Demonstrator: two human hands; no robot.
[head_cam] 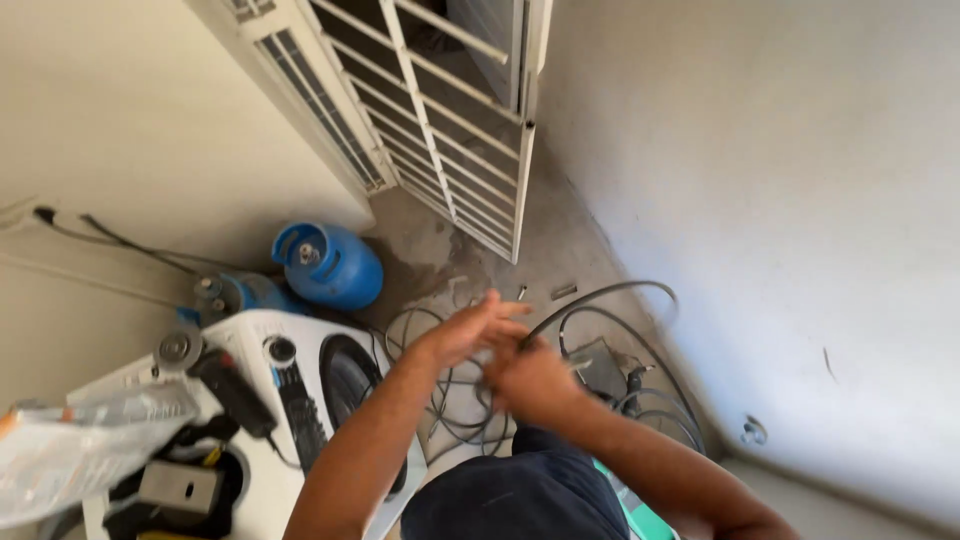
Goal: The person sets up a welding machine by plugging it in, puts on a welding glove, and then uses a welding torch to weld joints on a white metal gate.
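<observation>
My hands meet over a black hose.

My right hand (535, 385) seems curled around the hose (600, 297), but it is blurry, so I cannot tell for sure. My left hand (470, 328) lies flat and spread above it. The hose loops on the floor (560, 250) by the wall. I think I am gathering it; next I need a firm hold with both hands.

Both forearms bare up to elbows, no sleeves in shot, no gloves. Left hand (470, 328) and right hand (535, 382) pretty blurred, can't tell rings or watch. Dark navy trousers (520, 495) on near leg, plain fabric.
</observation>
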